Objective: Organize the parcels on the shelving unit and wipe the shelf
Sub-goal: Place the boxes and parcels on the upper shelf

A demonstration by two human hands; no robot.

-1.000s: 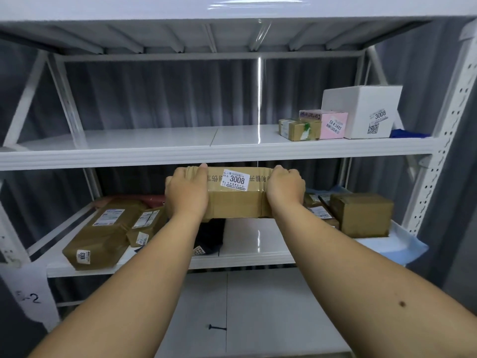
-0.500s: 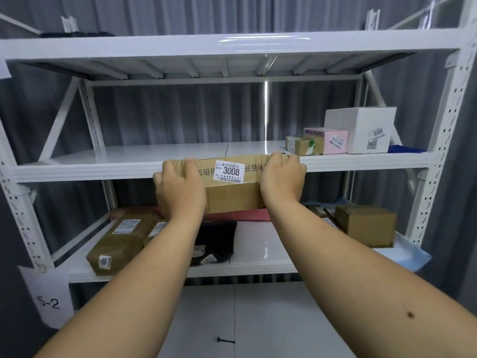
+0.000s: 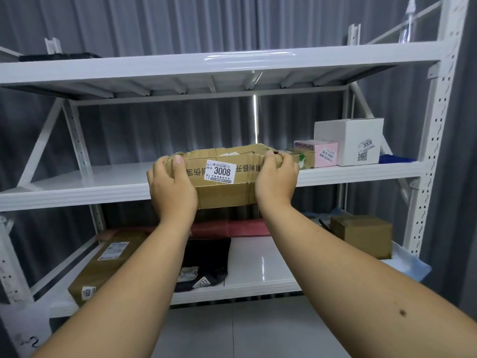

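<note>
bare middle shelf [image 3: 77, 177] left of the small boxes [image 3: 335, 148] crowding its right end

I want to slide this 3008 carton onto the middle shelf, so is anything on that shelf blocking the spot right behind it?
Nothing visible blocks it. The brown carton, held by the left hand and right hand, faces bare middle shelf. The small green box and pink box sit just right of it.
</note>
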